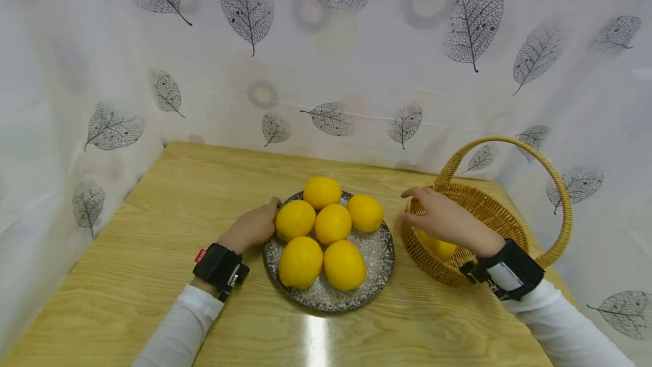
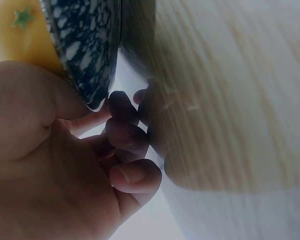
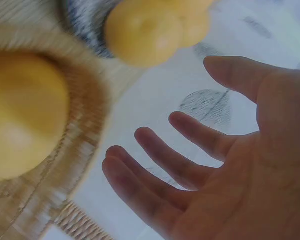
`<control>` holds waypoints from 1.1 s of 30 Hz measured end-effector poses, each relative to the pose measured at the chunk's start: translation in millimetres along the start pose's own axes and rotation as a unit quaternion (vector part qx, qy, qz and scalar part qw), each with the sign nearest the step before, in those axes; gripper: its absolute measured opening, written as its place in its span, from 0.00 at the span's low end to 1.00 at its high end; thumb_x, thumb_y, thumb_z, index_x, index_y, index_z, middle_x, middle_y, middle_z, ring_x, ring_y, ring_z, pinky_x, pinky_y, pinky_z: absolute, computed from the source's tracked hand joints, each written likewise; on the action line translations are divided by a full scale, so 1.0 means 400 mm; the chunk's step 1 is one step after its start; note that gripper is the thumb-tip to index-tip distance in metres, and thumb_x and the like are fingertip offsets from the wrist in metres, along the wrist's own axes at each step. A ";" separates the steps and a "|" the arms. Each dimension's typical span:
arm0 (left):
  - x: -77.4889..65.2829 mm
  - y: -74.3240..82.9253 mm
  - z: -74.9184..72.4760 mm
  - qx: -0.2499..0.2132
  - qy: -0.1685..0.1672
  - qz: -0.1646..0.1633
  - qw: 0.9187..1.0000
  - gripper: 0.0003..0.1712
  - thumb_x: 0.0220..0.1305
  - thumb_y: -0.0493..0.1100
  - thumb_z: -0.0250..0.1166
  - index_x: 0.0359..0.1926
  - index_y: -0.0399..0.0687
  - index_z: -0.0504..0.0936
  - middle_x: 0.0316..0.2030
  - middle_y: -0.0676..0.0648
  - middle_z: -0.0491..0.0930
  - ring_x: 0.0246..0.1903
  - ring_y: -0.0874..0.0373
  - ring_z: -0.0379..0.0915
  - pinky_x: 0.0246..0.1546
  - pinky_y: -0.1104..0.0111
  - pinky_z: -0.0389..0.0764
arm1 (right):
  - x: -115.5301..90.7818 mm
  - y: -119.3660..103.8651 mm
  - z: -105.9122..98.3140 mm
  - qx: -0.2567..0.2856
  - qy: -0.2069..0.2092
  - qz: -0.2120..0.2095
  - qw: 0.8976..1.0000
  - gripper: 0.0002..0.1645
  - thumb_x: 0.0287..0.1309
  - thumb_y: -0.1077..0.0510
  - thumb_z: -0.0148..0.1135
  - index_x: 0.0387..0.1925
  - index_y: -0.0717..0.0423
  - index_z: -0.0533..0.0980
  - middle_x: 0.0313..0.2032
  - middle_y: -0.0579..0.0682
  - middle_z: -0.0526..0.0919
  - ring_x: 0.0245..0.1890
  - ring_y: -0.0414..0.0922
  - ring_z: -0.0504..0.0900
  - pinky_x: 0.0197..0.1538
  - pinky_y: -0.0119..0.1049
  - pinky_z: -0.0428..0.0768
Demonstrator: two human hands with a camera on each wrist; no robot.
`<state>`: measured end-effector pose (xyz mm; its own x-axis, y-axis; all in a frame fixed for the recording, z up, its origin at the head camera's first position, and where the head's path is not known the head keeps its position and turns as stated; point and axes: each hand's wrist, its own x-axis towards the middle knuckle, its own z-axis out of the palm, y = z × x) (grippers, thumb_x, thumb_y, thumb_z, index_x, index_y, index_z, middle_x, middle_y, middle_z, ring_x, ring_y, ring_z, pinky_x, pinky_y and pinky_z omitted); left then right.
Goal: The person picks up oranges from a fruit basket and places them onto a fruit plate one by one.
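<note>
Several yellow-orange fruits, like oranges (image 1: 333,223), lie on a speckled grey plate (image 1: 326,298) in the head view. At the plate's left edge is my left hand (image 1: 253,225). In the left wrist view its thumb lies above the rim of the plate and its curled fingers are below, gripping the edge. One fruit there shows a green star-shaped stem mark (image 2: 23,18). My right hand (image 1: 450,217) hovers over the wicker basket (image 1: 489,211) with fingers spread and nothing held. Inside that basket is another orange (image 1: 442,249), partly hidden by the hand.
The light wooden table (image 1: 153,276) carries both the plate and the basket. An arched handle (image 1: 562,208) rises above the basket at the right. Behind the table hangs a pale curtain (image 1: 326,67) printed with grey leaves.
</note>
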<state>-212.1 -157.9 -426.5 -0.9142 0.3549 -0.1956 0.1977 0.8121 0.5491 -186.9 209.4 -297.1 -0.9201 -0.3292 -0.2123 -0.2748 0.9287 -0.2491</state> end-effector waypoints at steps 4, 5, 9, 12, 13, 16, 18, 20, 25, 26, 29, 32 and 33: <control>-0.001 0.001 -0.001 0.000 0.000 0.000 1.000 0.21 0.76 0.34 0.43 0.66 0.33 0.64 0.52 0.34 0.82 0.42 0.51 0.78 0.50 0.53 0.81 | 0.007 0.040 -0.008 -0.002 -0.018 0.002 1.000 0.34 0.71 0.41 0.58 0.64 0.62 0.71 0.58 0.66 0.79 0.57 0.62 0.79 0.58 0.58 0.78; -0.001 0.002 -0.002 -0.001 0.000 0.001 1.000 0.21 0.76 0.34 0.43 0.66 0.33 0.64 0.52 0.34 0.82 0.43 0.51 0.79 0.51 0.53 0.81 | 0.010 0.048 -0.009 0.000 -0.024 0.006 1.000 0.34 0.71 0.40 0.58 0.64 0.63 0.71 0.59 0.67 0.79 0.58 0.63 0.79 0.58 0.59 0.77; 0.000 0.002 -0.001 -0.001 0.000 -0.001 1.000 0.21 0.77 0.35 0.42 0.66 0.34 0.64 0.54 0.34 0.82 0.46 0.49 0.80 0.54 0.51 0.81 | 0.014 0.080 -0.006 0.002 -0.059 0.023 0.998 0.35 0.71 0.42 0.57 0.65 0.65 0.70 0.62 0.72 0.75 0.62 0.69 0.75 0.61 0.62 0.75; 0.001 0.001 0.001 0.000 0.000 -0.002 1.000 0.21 0.77 0.35 0.42 0.66 0.34 0.64 0.54 0.34 0.82 0.47 0.49 0.80 0.55 0.51 0.80 | 0.015 0.102 0.001 0.002 -0.088 0.029 0.996 0.37 0.71 0.42 0.58 0.65 0.68 0.69 0.63 0.75 0.72 0.64 0.72 0.71 0.63 0.64 0.72; 0.001 0.001 0.002 0.000 0.000 -0.002 1.000 0.21 0.77 0.35 0.42 0.66 0.34 0.64 0.54 0.34 0.82 0.47 0.49 0.80 0.55 0.50 0.80 | 0.016 0.108 0.003 0.002 -0.095 0.030 0.995 0.37 0.71 0.42 0.58 0.65 0.68 0.70 0.63 0.76 0.72 0.64 0.73 0.71 0.64 0.65 0.72; 0.002 -0.001 0.003 0.003 0.002 -0.003 1.000 0.22 0.77 0.35 0.42 0.67 0.33 0.63 0.55 0.34 0.82 0.48 0.49 0.81 0.56 0.50 0.80 | 0.020 0.125 0.011 0.000 -0.108 0.029 0.994 0.37 0.70 0.43 0.59 0.64 0.69 0.70 0.63 0.76 0.72 0.64 0.74 0.69 0.65 0.65 0.71; 0.002 -0.001 0.003 0.004 0.002 -0.005 1.000 0.22 0.77 0.35 0.42 0.67 0.34 0.63 0.55 0.34 0.82 0.47 0.49 0.81 0.56 0.50 0.80 | 0.022 0.136 0.019 -0.006 -0.112 0.028 0.993 0.36 0.69 0.43 0.60 0.63 0.70 0.71 0.61 0.76 0.73 0.63 0.73 0.71 0.64 0.65 0.71; 0.002 -0.001 0.003 0.004 0.002 -0.004 1.000 0.22 0.77 0.35 0.42 0.67 0.34 0.63 0.55 0.34 0.82 0.47 0.49 0.80 0.55 0.51 0.81 | 0.024 0.143 0.025 -0.008 -0.117 0.029 0.993 0.37 0.69 0.43 0.60 0.63 0.70 0.71 0.60 0.75 0.75 0.62 0.72 0.73 0.64 0.64 0.73; 0.000 0.001 0.001 -0.002 0.002 -0.004 1.000 0.21 0.78 0.36 0.42 0.67 0.34 0.64 0.54 0.34 0.82 0.44 0.51 0.79 0.54 0.51 0.81 | 0.023 0.152 0.040 0.002 -0.127 0.022 0.992 0.36 0.68 0.44 0.60 0.63 0.70 0.71 0.58 0.72 0.79 0.59 0.68 0.77 0.62 0.61 0.75; -0.001 0.002 0.001 -0.003 0.002 -0.004 1.000 0.21 0.78 0.36 0.42 0.66 0.34 0.64 0.53 0.34 0.82 0.44 0.51 0.79 0.53 0.52 0.81 | 0.022 0.152 0.043 0.003 -0.128 0.022 0.992 0.36 0.68 0.44 0.60 0.63 0.70 0.71 0.58 0.72 0.79 0.59 0.68 0.78 0.61 0.61 0.76; -0.001 0.003 0.000 -0.002 0.002 -0.003 1.000 0.21 0.78 0.36 0.41 0.66 0.34 0.64 0.53 0.34 0.82 0.44 0.51 0.79 0.53 0.52 0.81 | 0.020 0.151 0.048 0.010 -0.131 0.028 0.991 0.36 0.67 0.46 0.60 0.64 0.71 0.69 0.58 0.71 0.79 0.55 0.63 0.80 0.56 0.55 0.80; -0.001 0.003 0.000 0.001 0.002 -0.004 1.000 0.21 0.79 0.37 0.41 0.66 0.34 0.64 0.53 0.34 0.82 0.44 0.50 0.79 0.53 0.52 0.81 | 0.018 0.147 0.050 0.027 -0.141 0.041 0.989 0.37 0.67 0.47 0.59 0.66 0.70 0.66 0.58 0.71 0.78 0.47 0.56 0.82 0.44 0.47 0.83; -0.001 0.002 0.000 0.002 0.002 -0.004 1.000 0.21 0.78 0.37 0.41 0.66 0.34 0.64 0.53 0.34 0.82 0.44 0.50 0.79 0.52 0.52 0.81 | 0.017 0.146 0.050 0.039 -0.147 0.048 0.987 0.37 0.68 0.47 0.59 0.67 0.69 0.65 0.58 0.70 0.77 0.44 0.53 0.81 0.40 0.45 0.83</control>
<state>-211.6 -157.3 -426.0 -0.9172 0.3467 -0.1964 0.1924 0.8170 0.5436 -203.7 257.8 -332.1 -0.8167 -0.2858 -0.5013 -0.1568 0.9459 -0.2840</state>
